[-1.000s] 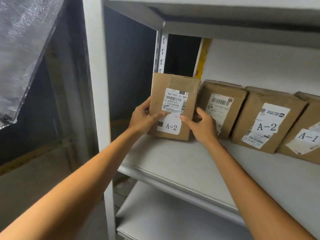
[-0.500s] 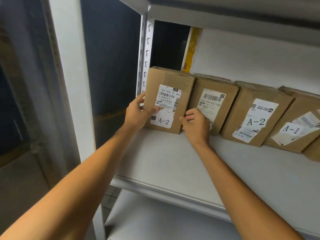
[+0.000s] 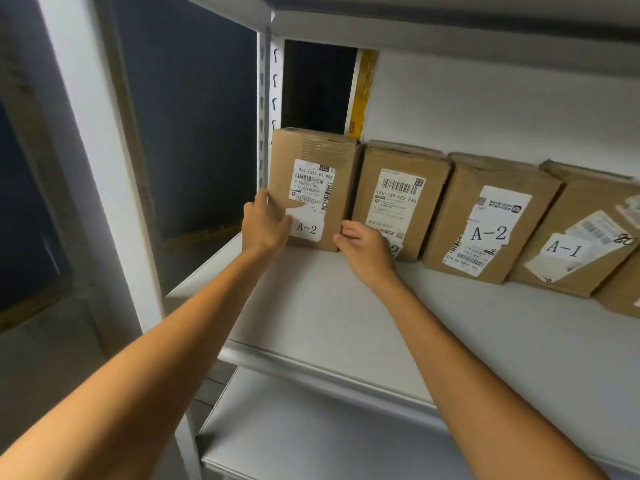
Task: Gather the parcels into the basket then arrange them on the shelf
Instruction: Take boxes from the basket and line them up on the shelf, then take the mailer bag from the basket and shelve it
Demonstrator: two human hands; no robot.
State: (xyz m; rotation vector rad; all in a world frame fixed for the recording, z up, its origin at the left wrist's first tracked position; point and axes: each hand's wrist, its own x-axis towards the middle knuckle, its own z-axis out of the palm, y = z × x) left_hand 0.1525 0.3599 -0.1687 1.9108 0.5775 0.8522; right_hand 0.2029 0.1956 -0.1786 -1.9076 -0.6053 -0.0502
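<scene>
**Both hands on the end parcel of the shelf row**

Nearest, below the wrists: lower shelf board (image 3: 311, 427), pale grey, and above it the shelf (image 3: 329, 306), its front lip crossed by both bare forearms. Left of the left forearm: white front post (image 3: 93, 168) of the rack.

At arm's reach: left hand (image 3: 266, 223) clasping the lower left edge of the leftmost parcel (image 3: 313, 147), thumb laid over the brown front face beside the "A-2" sticker, one finger raised along the side edge. Right hand (image 3: 363, 249) with fingers curled in, pinching the same parcel at its lower right corner, knuckles in front of the neighbouring box. Between the two hands: leftmost parcel standing upright on the shelf, at the left end of the row, label facing outward.

Right of the right hand: second parcel (image 3: 398, 199), close against the first, barcode label outward. Beyond it, third parcel (image 3: 485, 223), marked "A-2" and set at a slant. Last, fourth parcel (image 3: 581, 237), marked "A-1", leaning further and cut by the frame edge.

Behind the hands: slotted rear upright (image 3: 266, 98) just beside the held parcel's left edge, and a yellow strip (image 3: 363, 91) above the parcel's right corner, bordering a dark gap.
</scene>
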